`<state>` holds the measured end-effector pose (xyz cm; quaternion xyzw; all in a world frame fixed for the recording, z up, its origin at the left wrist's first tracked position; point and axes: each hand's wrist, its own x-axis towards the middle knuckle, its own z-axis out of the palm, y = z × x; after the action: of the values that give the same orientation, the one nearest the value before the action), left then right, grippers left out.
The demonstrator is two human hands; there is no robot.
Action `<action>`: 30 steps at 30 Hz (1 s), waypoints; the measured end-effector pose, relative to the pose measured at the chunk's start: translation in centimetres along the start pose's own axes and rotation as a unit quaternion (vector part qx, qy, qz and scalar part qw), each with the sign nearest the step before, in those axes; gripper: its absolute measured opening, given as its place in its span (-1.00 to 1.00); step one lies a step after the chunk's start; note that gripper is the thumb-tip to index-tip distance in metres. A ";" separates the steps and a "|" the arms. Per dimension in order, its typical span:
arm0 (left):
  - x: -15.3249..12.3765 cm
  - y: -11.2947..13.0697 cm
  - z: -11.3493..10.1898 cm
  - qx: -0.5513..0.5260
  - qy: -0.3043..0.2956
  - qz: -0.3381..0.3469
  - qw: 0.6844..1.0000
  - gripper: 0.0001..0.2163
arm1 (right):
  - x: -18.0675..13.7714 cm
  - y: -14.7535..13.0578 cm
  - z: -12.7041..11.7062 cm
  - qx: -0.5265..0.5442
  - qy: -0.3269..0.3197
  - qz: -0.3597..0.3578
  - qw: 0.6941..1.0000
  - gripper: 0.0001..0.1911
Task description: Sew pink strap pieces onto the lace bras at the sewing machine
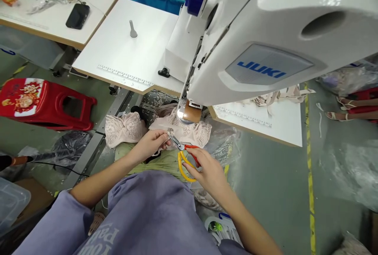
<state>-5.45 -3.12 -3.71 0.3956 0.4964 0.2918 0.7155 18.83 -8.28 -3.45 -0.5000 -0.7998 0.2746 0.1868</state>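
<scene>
My right hand grips a pair of scissors with one red and one yellow handle loop. Their metal blades point up and left, with the tips close to my left hand. The fingers of that hand are pinched together around a small pale piece that I cannot make out. Behind both hands a pale pink lace bra hangs at the sewing machine's free arm. One of its cups shows left of my hands. Green cloth lies below on my lap.
The white sewing machine looms over the upper right. White table panels flank it, with pale straps on the right one. A red stool stands at left. A phone lies on the neighbouring table. Another person's feet show at right.
</scene>
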 end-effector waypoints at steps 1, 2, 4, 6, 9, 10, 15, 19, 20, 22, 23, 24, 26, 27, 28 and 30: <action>0.0 0.0 -0.1 0.000 0.003 -0.003 1.000 -0.78 | -0.1 0.0 -0.1 0.010 -0.005 0.000 1.000 -0.64; 0.0 0.0 -0.1 -0.009 0.004 -0.008 1.000 -0.81 | -0.3 0.1 -0.2 0.019 -0.007 0.003 1.000 -0.64; 0.0 -0.1 -0.3 -0.034 0.001 -0.016 0.999 -0.83 | -0.9 0.2 -0.4 0.035 -0.003 0.019 0.999 -0.67; 0.1 -0.2 -0.5 -0.070 -0.003 -0.023 0.997 -0.82 | -1.4 0.2 -0.5 0.059 0.010 0.045 0.997 -0.68; 0.1 -0.2 -0.7 -0.124 0.009 -0.030 0.992 -0.74 | -1.9 0.0 -0.4 0.104 0.019 0.070 0.992 -0.57; 0.1 -0.2 -0.7 -0.136 0.014 -0.028 0.990 -0.72 | -1.9 -0.1 -0.3 0.114 0.016 0.070 0.991 -0.53; 0.0 -0.1 -0.8 -0.087 0.031 0.004 0.996 -0.64 | -0.7 -0.8 0.5 0.125 0.002 0.067 0.990 -0.50; -0.2 0.0 -0.8 0.000 0.052 0.020 0.998 -0.63 | 0.6 -0.9 1.1 0.122 -0.007 0.081 0.989 -0.52; -0.2 0.0 -0.8 0.019 0.053 0.026 0.998 -0.64 | 0.9 -0.9 1.2 0.121 -0.010 0.084 0.989 -0.54; -0.2 -0.1 -0.9 0.050 0.054 0.043 0.996 -0.66 | 1.3 -0.8 1.2 0.122 -0.018 0.088 0.988 -0.59; -0.3 -0.1 -1.0 0.061 0.055 0.050 0.995 -0.66 | 1.5 -0.8 1.1 0.122 -0.022 0.089 0.988 -0.62; -0.3 -0.1 -1.0 0.069 0.055 0.055 0.995 -0.67 | 1.6 -0.8 1.0 0.123 -0.023 0.090 0.988 -0.63; -0.3 -0.1 -1.1 0.081 0.054 0.057 0.994 -0.67 | 1.8 -0.8 0.7 0.121 -0.026 0.093 0.988 -0.65; -0.3 -0.1 -1.1 0.084 0.054 0.056 0.993 -0.66 | 1.8 -0.7 0.5 0.119 -0.027 0.095 0.988 -0.66; -0.3 -0.1 -1.1 0.087 0.053 0.054 0.993 -0.65 | 1.7 -0.7 0.4 0.118 -0.027 0.096 0.988 -0.66; -0.3 -0.1 -1.0 0.093 0.055 0.050 0.993 -0.63 | 1.3 -0.7 0.3 0.119 -0.024 0.095 0.988 -0.67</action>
<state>-6.49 -3.14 -3.79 0.4681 0.5397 0.3011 0.6316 17.58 -7.39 -3.21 -0.5413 -0.7147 0.3959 0.1986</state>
